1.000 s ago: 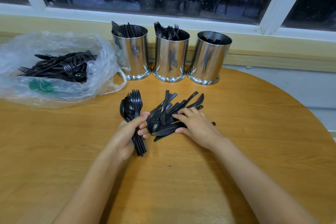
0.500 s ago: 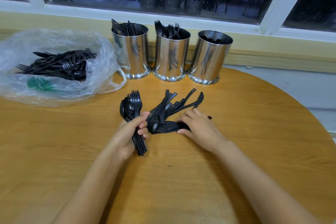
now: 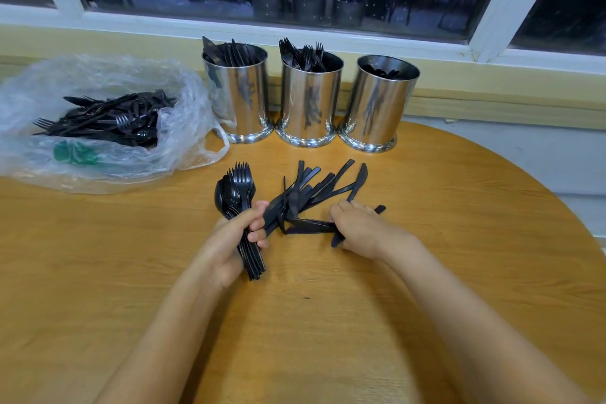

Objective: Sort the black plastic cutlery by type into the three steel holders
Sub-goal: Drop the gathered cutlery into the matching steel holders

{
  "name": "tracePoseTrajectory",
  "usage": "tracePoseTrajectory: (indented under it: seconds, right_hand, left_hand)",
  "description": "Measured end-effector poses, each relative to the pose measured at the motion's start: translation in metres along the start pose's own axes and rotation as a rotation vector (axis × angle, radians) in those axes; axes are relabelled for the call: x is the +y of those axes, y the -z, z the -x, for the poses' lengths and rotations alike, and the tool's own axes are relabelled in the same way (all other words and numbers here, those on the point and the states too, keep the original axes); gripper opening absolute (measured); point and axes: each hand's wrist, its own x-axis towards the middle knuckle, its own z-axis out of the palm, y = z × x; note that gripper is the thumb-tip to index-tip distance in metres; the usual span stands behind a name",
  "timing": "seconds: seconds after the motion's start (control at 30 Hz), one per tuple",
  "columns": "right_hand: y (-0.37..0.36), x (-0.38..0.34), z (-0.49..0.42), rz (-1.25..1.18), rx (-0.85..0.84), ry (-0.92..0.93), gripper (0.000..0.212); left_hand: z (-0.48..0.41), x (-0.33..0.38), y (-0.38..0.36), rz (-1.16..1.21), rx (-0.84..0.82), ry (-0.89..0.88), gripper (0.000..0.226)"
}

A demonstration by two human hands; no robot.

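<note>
My left hand [image 3: 229, 239] grips a bundle of black forks and spoons [image 3: 237, 187], heads pointing away from me. A loose pile of black knives [image 3: 308, 197] lies on the table just right of it. My right hand [image 3: 360, 228] curls around a few knives at the pile's right edge. Three steel holders stand in a row at the back: the left holder [image 3: 237, 98] has knives in it, the middle holder [image 3: 310, 102] has forks, and the right holder [image 3: 380, 105] has dark pieces low inside.
A clear plastic bag [image 3: 98, 157] at the back left holds several more black cutlery pieces [image 3: 105, 120]. The round wooden table [image 3: 459, 239] curves away on the right. A window ledge runs behind the holders.
My right hand has slid right along the knife pile and closed its fingers round some knives. My left hand keeps its bundle in place.
</note>
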Motion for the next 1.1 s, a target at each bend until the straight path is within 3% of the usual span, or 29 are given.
tracePoseTrajectory:
  seconds: [0.13, 0.23, 0.3, 0.4, 0.47, 0.67, 0.9, 1.0, 1.1]
  right_hand:
    - [0.001, -0.002, 0.013, 0.024, 0.143, 0.039, 0.024]
    - [0.005, 0.003, 0.017, -0.097, 0.273, 0.045, 0.015]
    - [0.012, 0.007, 0.016, -0.346, 0.423, 0.035, 0.008]
    - [0.031, 0.004, 0.013, -0.925, 0.731, -0.009, 0.016]
    - [0.046, 0.002, 0.011, -1.234, 0.835, -0.052, 0.019]
    - [0.064, 0.0, -0.001, -1.712, 0.662, 0.04, 0.016]
    - [0.06, -0.011, -0.008, -1.643, 0.797, -0.09, 0.039]
    - [0.048, -0.018, -0.012, -1.482, 0.833, -0.037, 0.04]
    - [0.012, -0.02, -0.018, -1.291, 0.762, -0.05, 0.045]
  left_hand:
    - [0.001, 0.001, 0.001, 0.007, -0.003, 0.002, 0.023]
    - [0.001, 0.001, -0.002, 0.007, 0.014, -0.001, 0.019]
    - [0.001, 0.002, -0.005, 0.006, 0.018, -0.002, 0.018]
    - [-0.001, 0.002, -0.009, 0.01, 0.013, -0.001, 0.015]
    - [-0.001, 0.002, -0.012, 0.008, 0.008, -0.001, 0.022]
    - [-0.004, 0.004, -0.014, -0.011, 0.006, -0.009, 0.026]
    - [-0.007, 0.004, -0.011, -0.022, 0.02, 0.001, 0.013]
    - [-0.008, 0.004, -0.01, -0.029, 0.015, -0.006, 0.023]
    - [-0.01, 0.001, -0.01, -0.05, 0.013, -0.009, 0.023]
